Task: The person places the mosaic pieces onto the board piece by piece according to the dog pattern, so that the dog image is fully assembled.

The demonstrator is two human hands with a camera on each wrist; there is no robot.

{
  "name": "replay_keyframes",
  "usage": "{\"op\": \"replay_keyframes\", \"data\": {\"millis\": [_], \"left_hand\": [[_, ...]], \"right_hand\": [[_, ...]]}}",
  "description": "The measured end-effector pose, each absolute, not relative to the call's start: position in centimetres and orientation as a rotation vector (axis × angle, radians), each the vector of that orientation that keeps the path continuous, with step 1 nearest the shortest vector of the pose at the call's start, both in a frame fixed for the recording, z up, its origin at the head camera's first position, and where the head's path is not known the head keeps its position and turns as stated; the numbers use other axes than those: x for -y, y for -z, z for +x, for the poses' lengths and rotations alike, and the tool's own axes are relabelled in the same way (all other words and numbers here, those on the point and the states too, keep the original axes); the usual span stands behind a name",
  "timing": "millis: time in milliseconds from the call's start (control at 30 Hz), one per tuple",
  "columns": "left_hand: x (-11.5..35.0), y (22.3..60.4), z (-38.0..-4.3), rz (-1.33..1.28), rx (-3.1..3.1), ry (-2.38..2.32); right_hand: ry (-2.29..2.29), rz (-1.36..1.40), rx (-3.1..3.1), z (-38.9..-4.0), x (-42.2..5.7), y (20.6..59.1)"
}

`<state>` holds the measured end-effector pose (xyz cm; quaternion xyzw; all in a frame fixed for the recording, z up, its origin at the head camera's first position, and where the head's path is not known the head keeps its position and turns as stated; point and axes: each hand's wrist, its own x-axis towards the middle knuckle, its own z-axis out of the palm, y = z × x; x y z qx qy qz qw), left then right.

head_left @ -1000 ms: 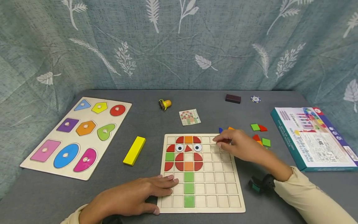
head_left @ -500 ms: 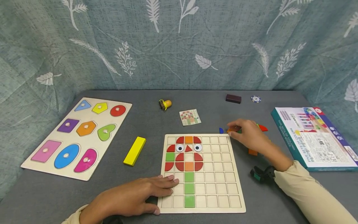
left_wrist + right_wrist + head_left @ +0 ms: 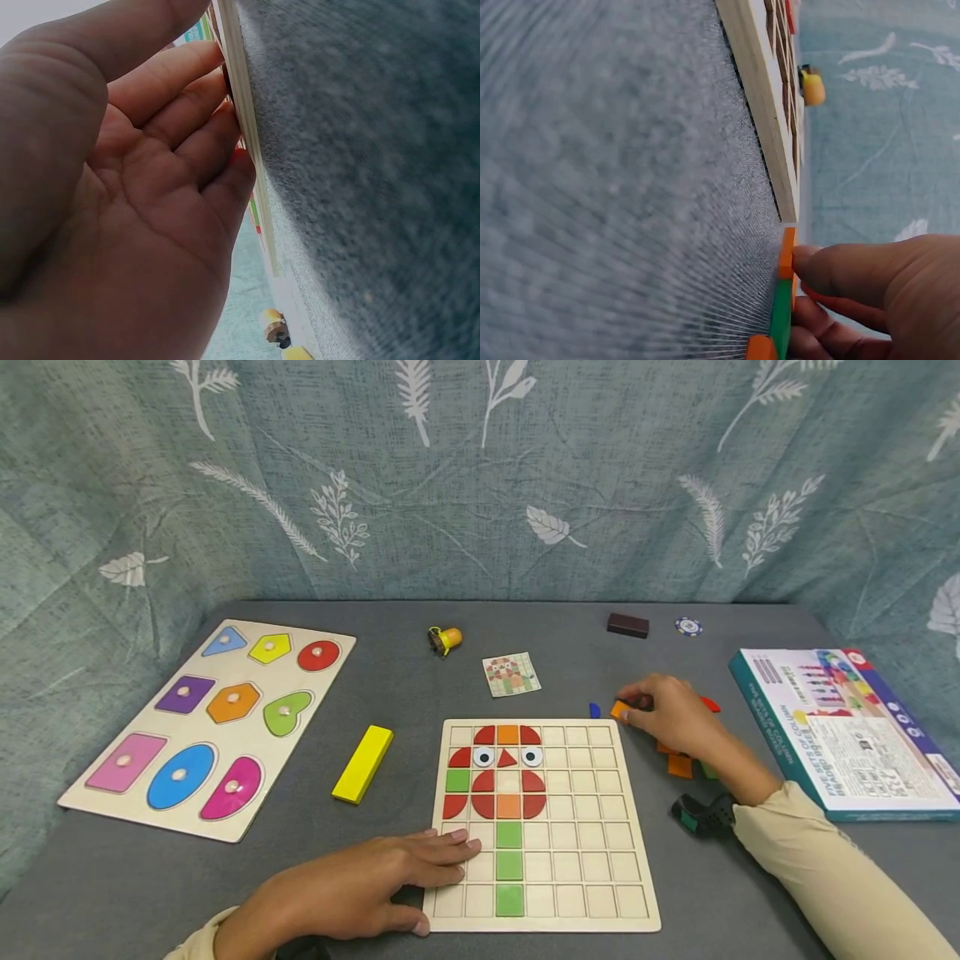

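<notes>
A wooden grid board point(image 3: 562, 864) lies flat, with red, orange and green pieces and two eye discs set in its squares. My left hand point(image 3: 375, 881) rests on the board's lower left with straight fingers; the left wrist view shows the palm point(image 3: 157, 217) beside the board's edge. Past the board's upper right corner, my right hand point(image 3: 675, 714) pinches an orange tile point(image 3: 618, 710) near the table. In the right wrist view the thumb point(image 3: 847, 266) lies against that tile, with a green tile point(image 3: 781, 315) near it. Some fingertips are hidden.
A blue half-round piece point(image 3: 595, 711) lies left of the orange tile. Other loose tiles point(image 3: 680, 766) lie partly under my right hand. A picture card point(image 3: 512, 675), yellow block point(image 3: 363, 764), knob puzzle point(image 3: 273, 739), dark block point(image 3: 627, 626), chip point(image 3: 688, 627) and box point(image 3: 862, 735) lie around.
My right hand has moved from over the board's upper right corner out to the loose tiles, where it has taken hold of an orange one. The left hand stays put.
</notes>
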<state>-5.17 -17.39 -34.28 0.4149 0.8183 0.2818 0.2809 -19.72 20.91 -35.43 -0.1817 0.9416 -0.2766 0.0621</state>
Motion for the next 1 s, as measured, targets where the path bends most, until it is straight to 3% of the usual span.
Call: {"op": "replay_keyframes", "data": {"millis": [1000], "left_hand": [[17.4,34.3,-5.2,1.087,-2.189,-0.762]], "right_hand": [[1.007,-0.637,-2.816,-18.8,-19.9,34.3]]}}
